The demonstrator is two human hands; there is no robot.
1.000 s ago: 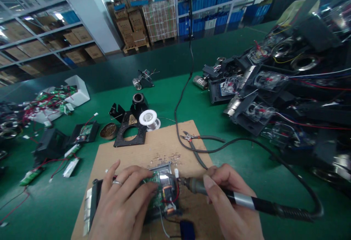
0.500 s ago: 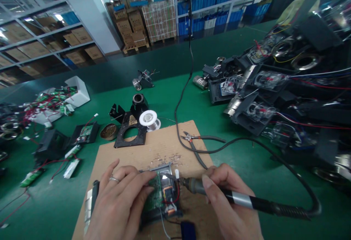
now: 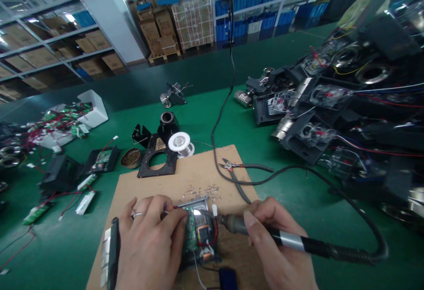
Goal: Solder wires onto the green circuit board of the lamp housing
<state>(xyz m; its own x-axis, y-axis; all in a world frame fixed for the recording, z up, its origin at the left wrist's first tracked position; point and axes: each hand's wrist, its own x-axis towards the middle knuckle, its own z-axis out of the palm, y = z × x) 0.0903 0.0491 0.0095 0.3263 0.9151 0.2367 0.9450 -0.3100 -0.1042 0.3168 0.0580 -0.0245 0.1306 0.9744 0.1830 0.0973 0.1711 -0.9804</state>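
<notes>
Green circuit board [image 3: 191, 232] and its dark housing [image 3: 212, 257] are lying at the lower centre of the frame, on a sheet of cardboard [image 3: 149, 188]. From the left, the left hand [image 3: 150, 234] is bending over the board, thumb and forefinger drawn close together at its edge; whether they are pinching a wire, I cannot tell. From the right, the right hand [image 3: 276, 237] is gripping a soldering iron [image 3: 291, 240], which is pointing left, its front end just beside a white connector [image 3: 214, 211]. The tip is blurring into the parts, so contact is uncertain. Above the hands, diagonal cutters [image 3: 228, 165] are resting right of centre, jaws apart, with a black cable [image 3: 213, 139] crossing near them. A solder spool [image 3: 179, 141] is standing beside a black soldering stand [image 3: 145, 173] left of centre. Wired dark housings [image 3: 304, 142] are crowding the right side, while red-wired green packs [image 3: 62, 117] are heaping at the left. Cartons [image 3: 194, 20] and blue bins [image 3: 260, 0] are filling the top.
</notes>
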